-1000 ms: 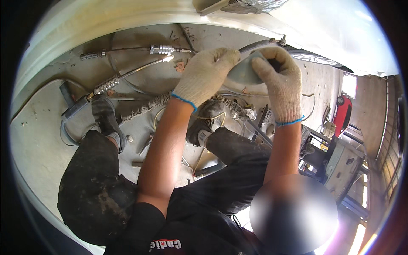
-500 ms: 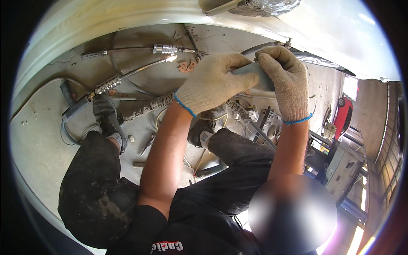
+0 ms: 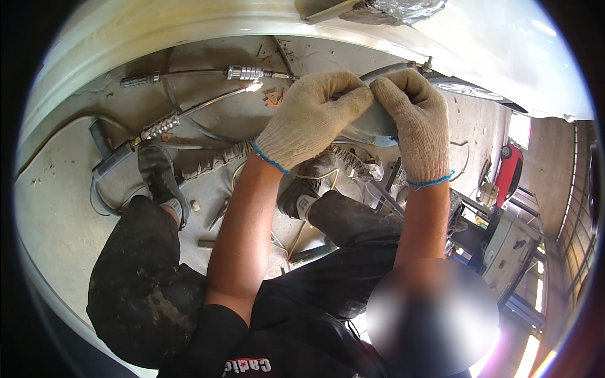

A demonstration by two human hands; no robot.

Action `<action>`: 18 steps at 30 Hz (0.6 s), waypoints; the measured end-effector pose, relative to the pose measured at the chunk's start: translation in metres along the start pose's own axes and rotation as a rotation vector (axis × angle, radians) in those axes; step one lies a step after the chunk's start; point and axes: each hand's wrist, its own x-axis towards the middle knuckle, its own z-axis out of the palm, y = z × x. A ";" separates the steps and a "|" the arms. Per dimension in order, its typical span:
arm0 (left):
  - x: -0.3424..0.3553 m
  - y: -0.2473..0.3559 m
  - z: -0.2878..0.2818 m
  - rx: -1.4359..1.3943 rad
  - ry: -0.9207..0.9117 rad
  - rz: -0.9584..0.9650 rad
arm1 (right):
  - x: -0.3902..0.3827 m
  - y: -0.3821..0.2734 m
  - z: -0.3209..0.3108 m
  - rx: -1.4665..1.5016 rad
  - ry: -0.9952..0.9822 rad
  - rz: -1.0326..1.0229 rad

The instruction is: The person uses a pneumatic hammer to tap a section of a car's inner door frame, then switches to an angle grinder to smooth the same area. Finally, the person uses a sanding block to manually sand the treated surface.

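Both hands wear beige knitted gloves with blue cuffs. My left hand (image 3: 315, 116) and my right hand (image 3: 419, 123) meet in front of me below a pale car body panel (image 3: 189, 25). Their thumbs and fingers pinch the upper edge of a thin grey sheet (image 3: 376, 121). Its face shows between the gloves and curves a little; the gloves hide the rest. I cannot tell its material. The fingertips of the two hands almost touch.
On the concrete floor lie a rod tool with a silver sleeve (image 3: 242, 73) and a gun-shaped tool with a long metal shaft (image 3: 161, 128). Hoses and rust-coloured scraps (image 3: 275, 97) lie near them. A wheel (image 3: 472, 89), a red car (image 3: 509, 171) and a grey cart (image 3: 504, 249) stand to the right.
My hands have drawn closer together at the sheet's upper edge. My left thumb has moved up off the sheet's face, and the sheet now hangs lower between the gloves.
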 end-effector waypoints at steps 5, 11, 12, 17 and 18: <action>0.006 0.001 -0.001 0.055 0.028 0.093 | 0.002 -0.005 0.003 -0.029 0.019 -0.015; 0.014 -0.003 -0.001 -0.006 0.227 0.084 | 0.008 -0.009 0.006 -0.036 0.055 -0.034; 0.016 -0.006 0.005 -0.005 0.247 0.088 | 0.008 -0.007 0.005 -0.060 0.085 -0.076; 0.025 -0.007 0.013 0.116 0.382 0.226 | 0.016 0.004 0.013 -0.370 0.296 -0.391; 0.023 -0.004 0.012 0.059 0.338 0.188 | 0.015 0.006 0.017 -0.379 0.275 -0.389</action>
